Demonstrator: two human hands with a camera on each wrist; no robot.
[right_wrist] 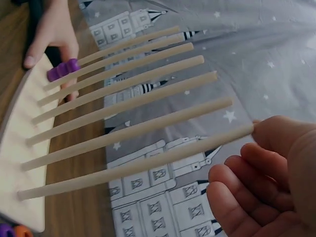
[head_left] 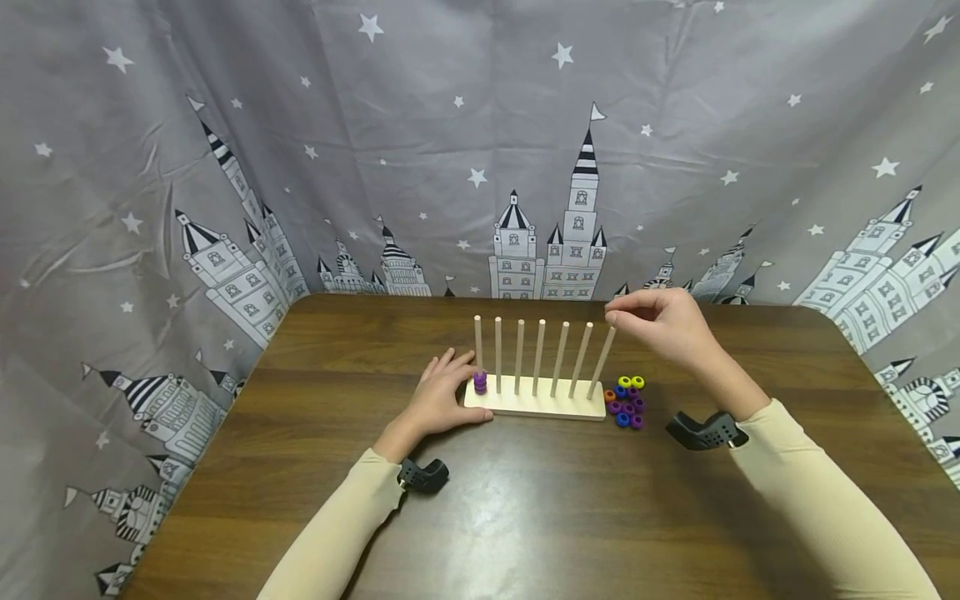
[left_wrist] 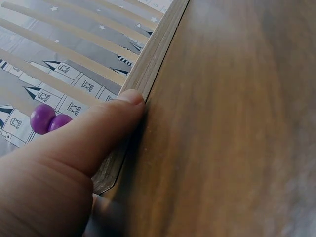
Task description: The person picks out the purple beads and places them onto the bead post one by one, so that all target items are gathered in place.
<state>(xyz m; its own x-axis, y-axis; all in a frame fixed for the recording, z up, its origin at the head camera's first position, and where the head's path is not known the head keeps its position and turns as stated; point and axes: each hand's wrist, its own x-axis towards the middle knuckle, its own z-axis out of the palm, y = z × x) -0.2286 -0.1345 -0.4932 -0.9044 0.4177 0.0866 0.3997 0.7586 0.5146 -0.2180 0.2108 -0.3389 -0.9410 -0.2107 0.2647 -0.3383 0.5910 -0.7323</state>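
Note:
A pale wooden stand [head_left: 534, 407] with a row of several upright pegs [head_left: 538, 358] rests on the table. My left hand [head_left: 438, 396] holds the stand's left end, thumb against the front edge and fingers reaching behind. Beside those fingers, a short stack of purple beads [head_left: 480, 383] sits low on the leftmost peg; part of it shows past the thumb in the left wrist view. At the other end, my right hand [head_left: 670, 325] pinches the tip of the rightmost peg [right_wrist: 143, 163] between thumb and index finger. Its other fingers curl loosely, and no bead shows in it.
Loose beads lie by the stand's right end: yellow ones [head_left: 637, 382], an orange one [head_left: 610, 396], blue ones [head_left: 622, 420] and several purple ones [head_left: 628, 408]. A grey curtain [head_left: 420, 167] printed with castles hangs behind the brown wooden table [head_left: 510, 508].

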